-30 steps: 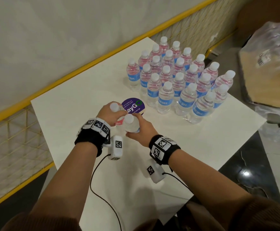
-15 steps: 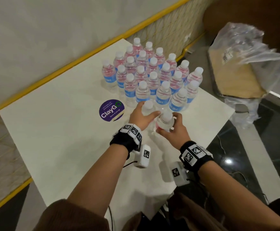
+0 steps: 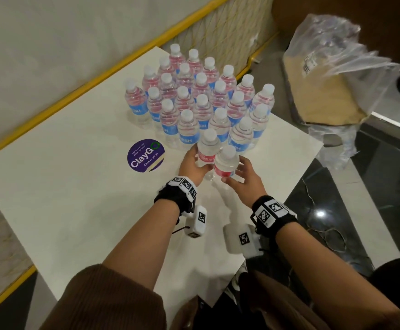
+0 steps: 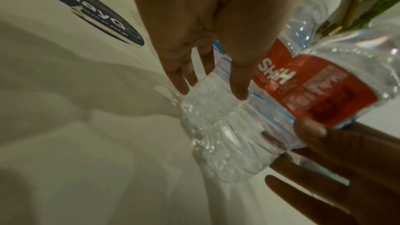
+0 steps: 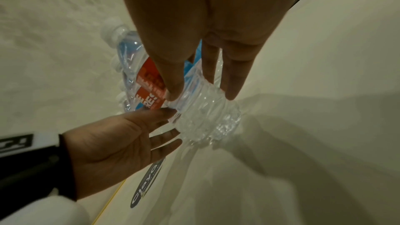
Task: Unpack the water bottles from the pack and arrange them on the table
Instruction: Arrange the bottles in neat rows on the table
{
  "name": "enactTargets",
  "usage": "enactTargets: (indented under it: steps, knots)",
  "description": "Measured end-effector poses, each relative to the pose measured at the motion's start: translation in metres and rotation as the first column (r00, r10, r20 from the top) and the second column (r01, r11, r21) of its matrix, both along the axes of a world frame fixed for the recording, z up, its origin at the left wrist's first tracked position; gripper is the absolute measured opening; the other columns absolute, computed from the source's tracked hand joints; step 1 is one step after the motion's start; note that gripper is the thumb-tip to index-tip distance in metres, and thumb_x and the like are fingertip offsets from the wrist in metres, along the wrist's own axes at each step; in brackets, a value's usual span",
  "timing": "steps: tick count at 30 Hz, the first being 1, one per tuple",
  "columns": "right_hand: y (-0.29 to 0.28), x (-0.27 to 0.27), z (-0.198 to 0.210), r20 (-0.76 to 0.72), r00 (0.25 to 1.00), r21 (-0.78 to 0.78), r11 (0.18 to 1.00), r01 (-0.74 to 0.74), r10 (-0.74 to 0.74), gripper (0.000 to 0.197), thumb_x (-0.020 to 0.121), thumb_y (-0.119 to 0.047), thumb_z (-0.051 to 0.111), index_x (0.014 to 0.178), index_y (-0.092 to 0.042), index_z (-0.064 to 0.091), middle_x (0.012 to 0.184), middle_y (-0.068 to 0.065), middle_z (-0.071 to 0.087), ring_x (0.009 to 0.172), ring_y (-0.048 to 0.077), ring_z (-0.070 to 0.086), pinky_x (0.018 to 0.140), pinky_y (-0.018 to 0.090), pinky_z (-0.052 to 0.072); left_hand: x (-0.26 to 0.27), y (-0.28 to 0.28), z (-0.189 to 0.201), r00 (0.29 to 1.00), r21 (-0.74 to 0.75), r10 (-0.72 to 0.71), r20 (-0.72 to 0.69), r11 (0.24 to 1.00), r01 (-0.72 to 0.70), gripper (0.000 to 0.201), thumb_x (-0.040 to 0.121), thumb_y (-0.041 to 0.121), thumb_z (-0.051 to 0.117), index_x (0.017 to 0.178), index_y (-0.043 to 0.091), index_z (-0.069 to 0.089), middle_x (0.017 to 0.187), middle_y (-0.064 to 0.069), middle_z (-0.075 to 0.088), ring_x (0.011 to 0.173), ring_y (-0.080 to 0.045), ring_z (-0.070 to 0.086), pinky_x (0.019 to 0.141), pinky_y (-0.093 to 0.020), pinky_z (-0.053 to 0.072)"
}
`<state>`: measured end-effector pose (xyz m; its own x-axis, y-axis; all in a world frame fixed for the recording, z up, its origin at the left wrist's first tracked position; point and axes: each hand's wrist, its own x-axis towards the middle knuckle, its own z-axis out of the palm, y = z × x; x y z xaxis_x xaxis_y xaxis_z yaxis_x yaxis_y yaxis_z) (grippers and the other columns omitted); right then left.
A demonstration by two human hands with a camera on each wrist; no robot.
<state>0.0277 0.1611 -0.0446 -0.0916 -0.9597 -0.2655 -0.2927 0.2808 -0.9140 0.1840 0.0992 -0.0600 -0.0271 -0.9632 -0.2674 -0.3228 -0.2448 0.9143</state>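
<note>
L hand (image 3: 193, 166) grips one clear plastic white-capped water bottle (image 3: 207, 151), R hand (image 3: 246, 175) grips another (image 3: 226, 163), both upright, touching, on white table (image 3: 75, 210) just near of bottle cluster (image 3: 201, 96).

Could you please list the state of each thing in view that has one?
Left hand: grips the left bottle.
Right hand: fingers loosely round the right bottle.
Left bottle: capped, upright.
Right bottle: capped, upright.
Bottle group: upright, capped, clustered on table.
Plastic pack wrap: torn open, no bottles visible inside.

Bottles (image 3: 187, 126): clear, white caps, red-blue labels; purple sticker (image 3: 146, 155); white table (image 3: 58, 186).
</note>
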Motion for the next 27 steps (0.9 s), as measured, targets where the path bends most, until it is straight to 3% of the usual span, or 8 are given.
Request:
enactTargets:
  steps: [2, 5, 8, 15, 19, 22, 24, 27]
  knots:
    - [-0.001, 0.004, 0.001, 0.028, 1.0, -0.002, 1.0, -0.007, 0.007, 0.068, 0.082, -0.015, 0.071, 0.139, -0.023, 0.034, 0.131, -0.006, 0.05, 0.115, 0.005, 0.047, 0.085, 0.016, 0.04, 0.001, -0.002, -0.004, 0.999, -0.025, 0.023, 0.024, 0.999, -0.022, 0.074, 0.068, 0.028, 0.081, 0.133, 0.023, 0.044, 0.129, -0.002, 0.055, 0.115, -0.019, 0.056, 0.098, -0.04, 0.047]
    - [-0.004, 0.012, -0.002, 0.025, 1.0, -0.046, 0.999, -0.004, 0.005, 0.072, 0.075, -0.016, 0.078, 0.133, -0.025, 0.038, 0.116, -0.017, 0.046, 0.11, 0.002, 0.048, 0.092, 0.021, 0.042, 0.002, -0.002, -0.006, 0.999, -0.009, 0.042, 0.01, 0.999, -0.042, 0.07, 0.068, 0.018, 0.083, 0.122, 0.012, 0.039, 0.117, -0.001, 0.056, 0.105, -0.017, 0.057, 0.09, -0.03, 0.046]
    - [-0.009, 0.017, -0.006, -0.14, 0.99, -0.092, 0.996, 0.01, -0.023, 0.078, 0.069, -0.024, 0.083, 0.134, -0.017, 0.04, 0.11, -0.01, 0.034, 0.119, 0.018, 0.042, 0.104, 0.032, 0.039, 0.006, 0.005, -0.012, 0.998, -0.007, 0.036, 0.05, 0.999, -0.036, 0.067, 0.068, 0.01, 0.082, 0.114, 0.014, 0.032, 0.113, -0.005, 0.054, 0.103, -0.022, 0.059, 0.088, -0.029, 0.048]
    - [-0.008, 0.002, -0.009, 0.064, 0.998, -0.044, 0.999, 0.028, -0.025, 0.063, 0.078, -0.01, 0.073, 0.125, -0.023, 0.033, 0.123, -0.001, 0.057, 0.114, 0.016, 0.055, 0.097, 0.037, 0.048, 0.014, 0.015, -0.014, 0.996, -0.016, 0.025, 0.084, 1.0, -0.023, 0.072, 0.074, 0.007, 0.076, 0.137, 0.012, 0.042, 0.136, -0.007, 0.053, 0.124, -0.021, 0.05, 0.097, -0.021, 0.036]
    - [-0.009, -0.001, -0.011, -0.017, 0.995, -0.04, 0.994, -0.103, 0.103, 0.078, 0.077, -0.011, 0.073, 0.137, -0.031, 0.029, 0.13, -0.006, 0.048, 0.116, 0.014, 0.049, 0.095, 0.034, 0.045, 0.007, 0.017, -0.015, 0.993, -0.024, 0.067, 0.096, 0.998, -0.065, 0.07, 0.072, 0.01, 0.079, 0.133, 0.008, 0.044, 0.132, -0.009, 0.053, 0.122, -0.024, 0.051, 0.094, -0.022, 0.037]
    - [-0.01, 0.006, -0.018, -0.165, 0.984, -0.082, 0.993, -0.082, 0.068, 0.072, 0.061, -0.03, 0.08, 0.124, -0.027, 0.044, 0.12, 0.0, 0.053, 0.11, 0.02, 0.052, 0.093, 0.043, 0.047, 0.002, 0.015, -0.016, 0.994, -0.025, 0.075, 0.084, 0.997, -0.073, 0.069, 0.071, 0.011, 0.08, 0.131, 0.008, 0.045, 0.129, -0.01, 0.055, 0.118, -0.026, 0.055, 0.094, -0.026, 0.042]
    - [-0.011, 0.012, -0.016, -0.114, 0.993, -0.072, 0.997, 0.032, -0.04, 0.072, 0.056, -0.036, 0.085, 0.112, -0.025, 0.042, 0.112, -0.004, 0.054, 0.102, 0.015, 0.056, 0.086, 0.033, 0.049, 0.001, 0.015, -0.015, 0.995, -0.003, 0.058, 0.081, 0.998, -0.058, 0.066, 0.073, 0.01, 0.078, 0.129, 0.008, 0.044, 0.125, -0.01, 0.058, 0.114, -0.027, 0.057, 0.087, -0.026, 0.044]
    - [-0.013, 0.018, -0.012, 0.005, 0.996, -0.038, 0.995, 0.089, -0.089, 0.076, 0.063, -0.023, 0.087, 0.114, -0.021, 0.03, 0.111, -0.008, 0.049, 0.096, 0.005, 0.054, 0.08, 0.017, 0.042, 0.004, 0.017, -0.016, 0.995, 0.023, 0.031, 0.094, 0.999, -0.033, 0.064, 0.076, 0.009, 0.075, 0.128, 0.005, 0.038, 0.121, -0.011, 0.059, 0.11, -0.028, 0.058, 0.081, -0.024, 0.041]
